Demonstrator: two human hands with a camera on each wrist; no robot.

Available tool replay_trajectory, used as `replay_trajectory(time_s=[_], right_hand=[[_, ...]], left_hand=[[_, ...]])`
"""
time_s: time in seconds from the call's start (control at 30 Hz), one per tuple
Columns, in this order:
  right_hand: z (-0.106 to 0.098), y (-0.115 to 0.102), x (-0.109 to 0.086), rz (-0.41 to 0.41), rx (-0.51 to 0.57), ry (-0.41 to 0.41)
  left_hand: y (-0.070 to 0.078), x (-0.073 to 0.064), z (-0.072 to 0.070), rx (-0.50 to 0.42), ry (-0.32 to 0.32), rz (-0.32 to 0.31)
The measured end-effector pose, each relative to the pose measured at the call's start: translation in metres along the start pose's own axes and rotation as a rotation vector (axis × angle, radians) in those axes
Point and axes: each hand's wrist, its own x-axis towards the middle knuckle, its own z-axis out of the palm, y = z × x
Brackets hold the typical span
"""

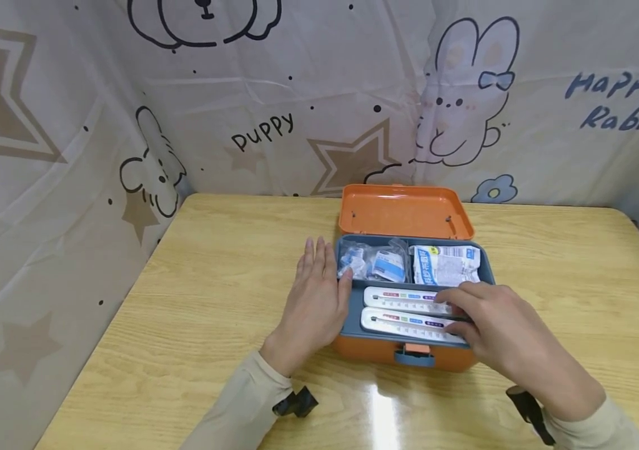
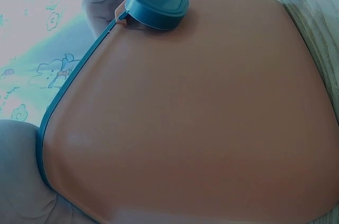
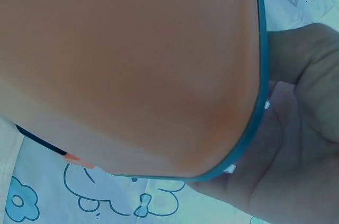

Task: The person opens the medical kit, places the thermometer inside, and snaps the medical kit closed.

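Note:
A box (image 1: 403, 356) with an orange body and a blue-grey inner tray (image 1: 355, 319) sits on the table, its orange lid (image 1: 406, 212) swung back. Along the tray's front lie two long white thermometers (image 1: 400, 299) with coloured labels and printed scales. My right hand (image 1: 501, 325) holds them at their right ends, index finger on the back one and thumb on the front one. In the right wrist view, small white ends (image 3: 229, 169) poke past the blue rim beside the palm. My left hand (image 1: 316, 300) rests with straight fingers along the box's left side.
Behind the thermometers, one compartment holds clear plastic bags (image 1: 372, 261) with blue-and-white contents; the other holds a blue-and-white printed packet (image 1: 446, 265). A blue latch (image 1: 415, 356) is at the box's front. The wooden table (image 1: 212, 275) backs onto a printed cloth (image 1: 274, 81).

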Motion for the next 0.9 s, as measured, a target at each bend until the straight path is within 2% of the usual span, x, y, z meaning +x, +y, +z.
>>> replay_trajectory(time_s=[0.13, 0.33, 0.57, 0.73, 0.9], right_hand=[[0.0, 0.001, -0.001, -0.01, -0.016, 0.046], [-0.002, 0.004, -0.004, -0.029, 0.018, 0.089], [-0.002, 0.018, -0.006, -0.054, 0.021, 0.266], [0.003, 0.027, -0.007, -0.011, 0.062, 0.354], [0.006, 0.039, -0.009, 0.073, 0.143, 0.411]], left_hand=[[0.0, 0.001, 0.0, -0.006, 0.005, 0.001], [0.001, 0.002, 0.0, -0.011, 0.006, -0.001], [0.002, 0.005, -0.001, -0.018, 0.022, 0.009], [-0.001, 0.005, -0.002, -0.053, 0.006, -0.011], [-0.006, 0.007, -0.005, -0.123, -0.028, -0.03]])
